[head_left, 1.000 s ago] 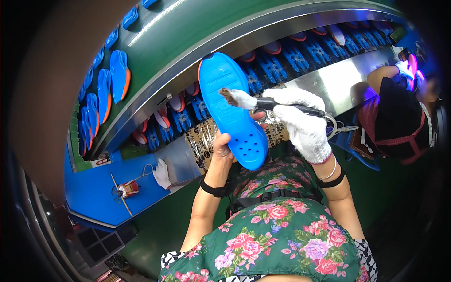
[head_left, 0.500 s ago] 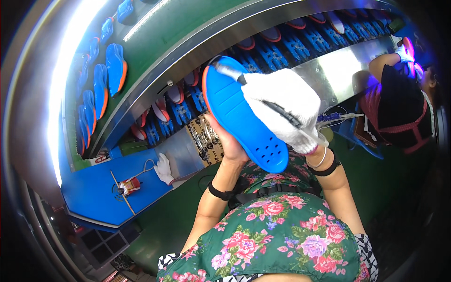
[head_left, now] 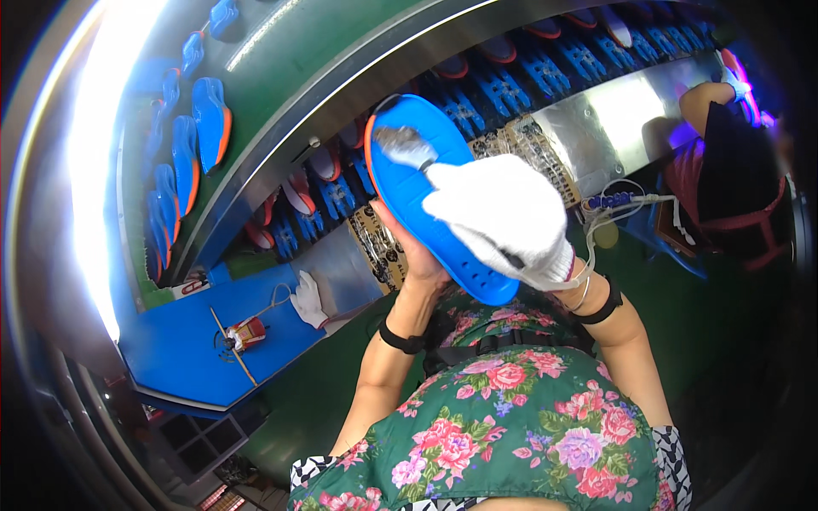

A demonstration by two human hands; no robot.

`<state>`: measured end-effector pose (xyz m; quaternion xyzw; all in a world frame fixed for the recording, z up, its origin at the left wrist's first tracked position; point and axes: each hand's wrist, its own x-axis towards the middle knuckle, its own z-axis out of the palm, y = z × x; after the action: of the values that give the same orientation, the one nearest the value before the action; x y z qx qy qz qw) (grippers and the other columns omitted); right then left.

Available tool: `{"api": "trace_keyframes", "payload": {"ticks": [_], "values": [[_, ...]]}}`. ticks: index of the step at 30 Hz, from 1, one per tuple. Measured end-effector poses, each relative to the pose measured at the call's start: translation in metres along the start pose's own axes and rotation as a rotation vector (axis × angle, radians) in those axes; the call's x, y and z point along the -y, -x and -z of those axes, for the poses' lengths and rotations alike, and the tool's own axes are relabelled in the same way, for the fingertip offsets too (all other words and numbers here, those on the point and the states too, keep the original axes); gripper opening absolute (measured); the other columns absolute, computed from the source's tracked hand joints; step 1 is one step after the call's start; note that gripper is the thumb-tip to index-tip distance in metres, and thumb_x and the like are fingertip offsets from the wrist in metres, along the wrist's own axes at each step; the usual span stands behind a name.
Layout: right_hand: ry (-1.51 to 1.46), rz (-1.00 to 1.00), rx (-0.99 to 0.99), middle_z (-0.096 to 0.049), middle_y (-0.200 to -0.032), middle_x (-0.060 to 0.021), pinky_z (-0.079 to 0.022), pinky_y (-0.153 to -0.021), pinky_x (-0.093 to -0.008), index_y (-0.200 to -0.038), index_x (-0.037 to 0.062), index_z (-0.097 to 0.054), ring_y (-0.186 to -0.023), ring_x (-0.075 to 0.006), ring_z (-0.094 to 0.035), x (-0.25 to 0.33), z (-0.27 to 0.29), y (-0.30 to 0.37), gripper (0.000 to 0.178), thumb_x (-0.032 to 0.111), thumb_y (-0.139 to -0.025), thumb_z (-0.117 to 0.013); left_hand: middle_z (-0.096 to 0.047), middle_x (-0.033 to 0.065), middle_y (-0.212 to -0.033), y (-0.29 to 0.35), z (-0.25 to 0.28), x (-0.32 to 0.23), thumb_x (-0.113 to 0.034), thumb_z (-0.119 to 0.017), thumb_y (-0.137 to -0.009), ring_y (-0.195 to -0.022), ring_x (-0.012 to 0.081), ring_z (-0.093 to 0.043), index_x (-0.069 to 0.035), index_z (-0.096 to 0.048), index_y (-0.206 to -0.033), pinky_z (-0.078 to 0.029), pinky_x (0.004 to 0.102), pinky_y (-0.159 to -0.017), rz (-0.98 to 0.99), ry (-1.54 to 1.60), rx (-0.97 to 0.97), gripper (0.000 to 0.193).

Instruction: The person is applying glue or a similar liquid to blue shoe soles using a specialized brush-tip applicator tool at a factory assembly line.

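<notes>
The bare left hand grips the blue shoe sole from beneath, tilted up before the conveyor. The gloved right hand, closed on a brush, works the sole's upper end; even strokes right to the rim look best.

The shoe sole sits between both hands; left of it the table carries a glove, right a person.
</notes>
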<state>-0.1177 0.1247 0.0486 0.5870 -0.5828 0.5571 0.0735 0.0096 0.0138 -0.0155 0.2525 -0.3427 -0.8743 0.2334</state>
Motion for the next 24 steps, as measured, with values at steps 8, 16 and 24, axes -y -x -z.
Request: {"api": "trace_keyframes", "payload": {"ticks": [8, 16, 24], "values": [[-0.098, -0.056, -0.04, -0.075, -0.109, -0.0099, -0.057, -0.079, -0.0373, -0.109, 0.0096, -0.077, -0.09, -0.0268, -0.071, -0.009, 0.005, 0.005, 0.028, 0.009, -0.081, -0.076, -0.041, 0.01, -0.155, -0.007, 0.005, -0.002, -0.087, -0.026, -0.089, -0.137, 0.03, -0.045, -0.016, -0.024, -0.159, -0.04, 0.049, -0.114, -0.063, -0.043, -0.019, 0.099], [-0.264, -0.188, -0.072, -0.077, -0.103, -0.0119, -0.057, -0.079, -0.038, -0.101, 0.0069, -0.078, -0.091, -0.0264, -0.073, -0.011, 0.011, 0.019, 0.023, 0.008, -0.078, -0.078, -0.046, 0.0119, -0.15, -0.013, 0.015, -0.001, -0.086, -0.03, -0.089, -0.132, 0.031, -0.048, -0.015, -0.028, -0.157, -0.041, 0.0499, -0.113, -0.038, 0.017, -0.039, 0.099], [-0.422, -0.188, 0.009, -0.077, -0.104, -0.0106, -0.057, -0.078, -0.0366, -0.096, 0.0086, -0.078, -0.086, -0.0246, -0.073, -0.002, 0.014, 0.025, 0.02, 0.007, -0.077, -0.081, -0.061, 0.0225, -0.124, -0.023, 0.014, -0.008, -0.098, -0.037, -0.074, -0.103, 0.0361, -0.064, -0.003, -0.04, -0.144, -0.055, 0.0506, -0.088, 0.198, 0.384, 0.362, 0.118]]}}
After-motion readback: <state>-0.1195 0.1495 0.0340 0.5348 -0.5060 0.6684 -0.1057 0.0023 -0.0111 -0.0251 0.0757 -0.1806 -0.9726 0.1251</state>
